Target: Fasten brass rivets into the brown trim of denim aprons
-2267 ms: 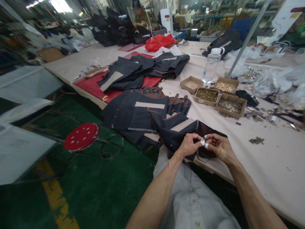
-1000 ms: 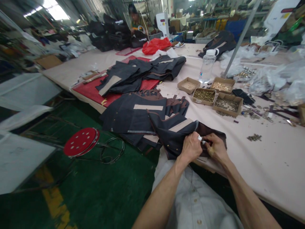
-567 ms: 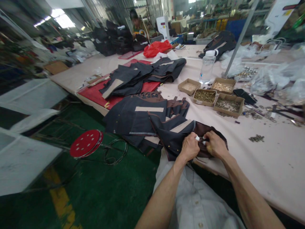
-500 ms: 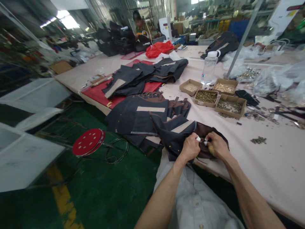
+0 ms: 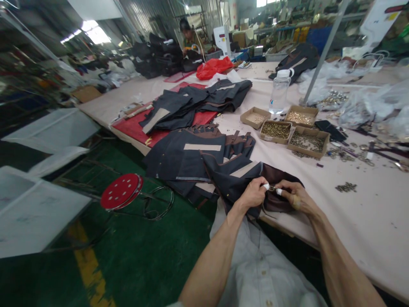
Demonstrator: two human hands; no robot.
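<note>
A dark fabric piece (image 5: 234,181) with a beige strip and a brown lining (image 5: 277,204) lies at the table's near edge. Over it my left hand (image 5: 254,192) is closed, its white-wrapped fingertip at a small metal ring (image 5: 272,188). My right hand (image 5: 295,196) pinches from the other side of the ring, also with white wrapping on a fingertip. How each hand grips the ring and the fabric edge is too small to tell fully. More dark pieces with beige strips (image 5: 202,147) fan out beside it.
Cardboard trays of small metal parts (image 5: 308,142) sit beyond my right hand, near a clear bottle (image 5: 279,94). Loose rings (image 5: 346,187) lie at the right. A red stool (image 5: 121,191) stands left of the table (image 5: 367,221). A person (image 5: 188,36) is far back.
My right hand has shifted slightly right and its fingers have turned. The metal ring now shows between my hands. The brown lining around them has changed shape a little.
</note>
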